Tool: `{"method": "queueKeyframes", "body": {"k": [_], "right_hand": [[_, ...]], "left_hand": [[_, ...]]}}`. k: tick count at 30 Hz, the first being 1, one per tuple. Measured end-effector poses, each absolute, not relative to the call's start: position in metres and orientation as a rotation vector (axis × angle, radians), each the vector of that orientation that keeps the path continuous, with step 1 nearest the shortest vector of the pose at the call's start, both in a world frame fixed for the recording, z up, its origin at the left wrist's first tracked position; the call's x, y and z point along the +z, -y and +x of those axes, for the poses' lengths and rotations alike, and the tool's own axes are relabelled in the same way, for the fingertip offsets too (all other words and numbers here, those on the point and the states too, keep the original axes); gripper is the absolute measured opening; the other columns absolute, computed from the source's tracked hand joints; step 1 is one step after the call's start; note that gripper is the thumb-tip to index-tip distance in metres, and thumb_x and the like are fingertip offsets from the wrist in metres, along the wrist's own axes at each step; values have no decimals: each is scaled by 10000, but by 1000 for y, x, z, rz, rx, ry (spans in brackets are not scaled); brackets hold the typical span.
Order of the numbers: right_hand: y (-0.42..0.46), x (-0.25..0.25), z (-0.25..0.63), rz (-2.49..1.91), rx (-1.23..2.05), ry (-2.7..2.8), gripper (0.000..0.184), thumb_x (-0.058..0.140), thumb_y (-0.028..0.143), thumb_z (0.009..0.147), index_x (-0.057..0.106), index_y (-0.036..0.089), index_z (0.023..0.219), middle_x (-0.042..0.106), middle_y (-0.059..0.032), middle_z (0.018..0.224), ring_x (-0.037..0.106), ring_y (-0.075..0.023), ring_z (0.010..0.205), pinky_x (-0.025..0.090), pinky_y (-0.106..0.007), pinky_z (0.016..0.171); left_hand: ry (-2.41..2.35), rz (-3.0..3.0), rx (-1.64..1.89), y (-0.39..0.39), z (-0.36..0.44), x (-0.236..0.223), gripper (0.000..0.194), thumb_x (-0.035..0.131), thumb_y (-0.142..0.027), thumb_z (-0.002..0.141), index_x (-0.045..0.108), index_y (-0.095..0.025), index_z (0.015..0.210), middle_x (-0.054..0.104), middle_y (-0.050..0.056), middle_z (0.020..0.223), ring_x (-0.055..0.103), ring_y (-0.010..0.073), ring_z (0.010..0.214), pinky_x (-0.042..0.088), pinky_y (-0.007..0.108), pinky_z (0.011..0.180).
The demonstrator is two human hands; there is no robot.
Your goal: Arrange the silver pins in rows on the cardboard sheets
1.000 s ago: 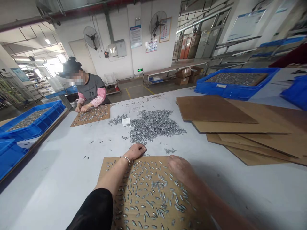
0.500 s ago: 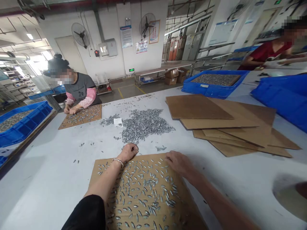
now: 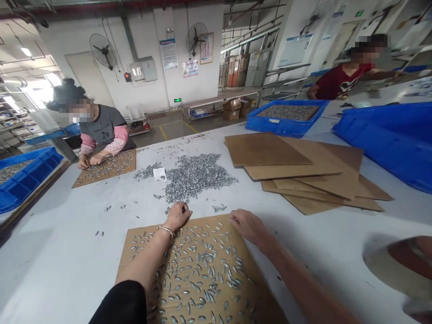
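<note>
Metal pieces (image 3: 205, 258) dot the cardboard (image 3: 254, 289), seemingly mid-spacing, left hand (image 3: 177, 216) at its far edge, right hand (image 3: 248, 223) at its far-right corner, fingers bunched, grip unclear; further spacing would call for fingertip care.

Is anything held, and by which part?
Cannot tell: left hand curls at the far edge of the cardboard, right hand at its far right corner.

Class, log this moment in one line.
left hand: cardboard sheet, far edge | right hand: its far right corner | spindle-shaped metal pieces: heaped beyond, scattered on sheet
</note>
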State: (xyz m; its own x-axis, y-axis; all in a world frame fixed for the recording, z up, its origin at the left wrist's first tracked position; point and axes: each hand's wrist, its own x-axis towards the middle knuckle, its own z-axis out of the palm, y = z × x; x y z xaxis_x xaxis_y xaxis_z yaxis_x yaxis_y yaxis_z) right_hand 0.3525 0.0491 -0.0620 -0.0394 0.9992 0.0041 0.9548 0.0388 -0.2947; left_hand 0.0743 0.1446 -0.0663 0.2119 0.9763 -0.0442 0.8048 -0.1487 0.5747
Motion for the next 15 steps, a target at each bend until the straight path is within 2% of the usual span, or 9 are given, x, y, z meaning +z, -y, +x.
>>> {"method": "queueKeyframes", "body": {"k": [3,6,9,15], "right_hand": [[-49,-67,346,-2039,284,2078,233,492,182,975,717,210,925,723,-58,985,638,-173,921,359,-257,768],[-50,-71,344,-1996,261,2088,210,501,175,963,706,211,941,693,-51,989,624,-166,916,359,-254,769],[-50,-72,343,-1909,220,2134,187,520,150,938,697,212,931,672,-43,987,620,-162,918,370,-249,781],[-40,-72,334,-1833,-10,2321,225,506,106,937,704,190,869,689,-84,948,629,-203,929,389,-289,822]], "left_hand": [[-1738,1989,498,-144,80,-64,140,574,-249,953,674,-180,883,735,96,943,673,222,924,472,310,847],[-1726,2030,522,-139,86,-57,185,510,-222,977,684,-158,965,736,123,1000,660,237,977,477,334,890],[-1585,2138,520,-128,94,-48,183,518,-186,958,699,-161,965,724,110,1038,641,226,1015,472,327,932],[-1167,2332,395,-96,116,-37,140,600,-180,912,738,-192,888,709,57,979,646,181,889,492,270,876]]}}
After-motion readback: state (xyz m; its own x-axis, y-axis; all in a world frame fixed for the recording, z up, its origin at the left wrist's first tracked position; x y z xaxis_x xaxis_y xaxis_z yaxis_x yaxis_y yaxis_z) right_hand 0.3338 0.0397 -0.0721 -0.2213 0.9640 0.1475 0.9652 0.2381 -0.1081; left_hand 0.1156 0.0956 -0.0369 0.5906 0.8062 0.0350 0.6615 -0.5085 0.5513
